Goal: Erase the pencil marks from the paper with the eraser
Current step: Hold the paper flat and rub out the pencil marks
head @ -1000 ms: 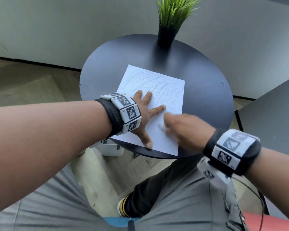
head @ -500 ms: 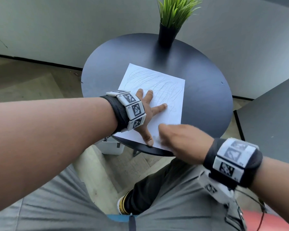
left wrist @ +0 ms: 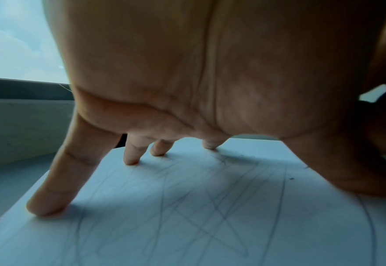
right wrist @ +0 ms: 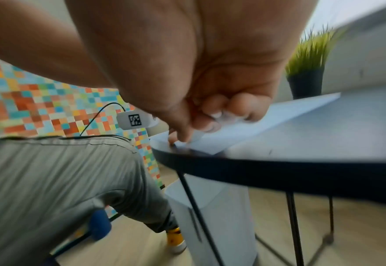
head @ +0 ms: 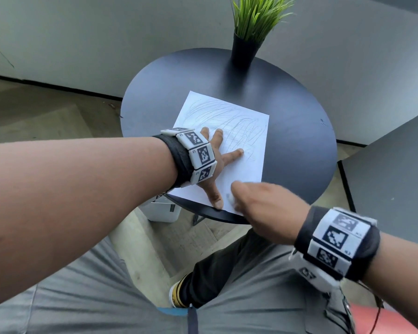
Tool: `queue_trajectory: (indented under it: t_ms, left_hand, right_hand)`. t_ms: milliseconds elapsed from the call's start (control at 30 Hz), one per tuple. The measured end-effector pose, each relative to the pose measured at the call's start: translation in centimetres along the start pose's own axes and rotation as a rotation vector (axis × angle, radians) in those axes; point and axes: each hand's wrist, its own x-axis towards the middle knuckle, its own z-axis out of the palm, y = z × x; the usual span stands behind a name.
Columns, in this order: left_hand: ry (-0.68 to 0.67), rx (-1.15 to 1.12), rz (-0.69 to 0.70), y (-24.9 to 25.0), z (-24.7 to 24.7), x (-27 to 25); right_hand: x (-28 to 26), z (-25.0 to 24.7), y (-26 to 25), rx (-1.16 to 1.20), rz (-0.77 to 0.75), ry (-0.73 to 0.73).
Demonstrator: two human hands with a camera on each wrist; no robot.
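A white sheet of paper (head: 241,131) covered in grey pencil scribbles (head: 237,124) lies on a round black table (head: 299,145). My left hand (head: 217,162) presses flat on the sheet's near left part, fingers spread; the left wrist view shows the fingertips (left wrist: 46,207) planted on the paper (left wrist: 187,216). My right hand (head: 258,201) is blurred at the sheet's near corner, by the table's front edge. Its curled fingers pinch a small white eraser (right wrist: 224,117) against the paper (right wrist: 278,115). In the head view the eraser (head: 230,196) shows only as a pale blur.
A black pot with green grass-like plant (head: 246,44) stands at the table's far edge. A white box-shaped unit (head: 159,210) sits on the floor under the near rim. A second dark tabletop (head: 396,177) is at right. My grey-trousered legs are below.
My right hand with the eraser has slid left and toward me, from mid-sheet to the near corner. My left hand stays pressed on the paper.
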Motion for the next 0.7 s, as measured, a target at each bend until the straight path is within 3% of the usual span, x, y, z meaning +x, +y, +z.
queue_trajectory:
  t_ms: [67, 167, 333, 500, 633, 700]
  left_hand:
    - [-0.001, 0.000, 0.000, 0.0, -0.1, 0.0]
    - [0.005, -0.017, 0.001, -0.1, 0.0, 0.1]
    - [-0.017, -0.010, -0.004, 0.1, -0.1, 0.1]
    - [-0.023, -0.050, 0.002, 0.0, -0.2, -0.4]
    - [0.021, -0.147, -0.019, 0.5, 0.3, -0.9]
    - [0.044, -0.160, -0.035, 0.9, 0.8, -1.0]
  right_hand:
    - [-0.3, -0.3, 0.9, -0.013, 0.013, -0.040]
    - [0.7, -1.5, 4.6, -0.003, 0.243, 0.062]
    - [-0.6, 0.0, -0.4, 0.004, 0.012, -0.045]
    - [1.2, -1.4, 5.0, 0.036, 0.301, 0.084]
    - [0.7, -1.3, 3.8, 0.084, 0.266, 0.096]
    - [-0.1, -0.6, 2.0, 0.050, 0.148, 0.039]
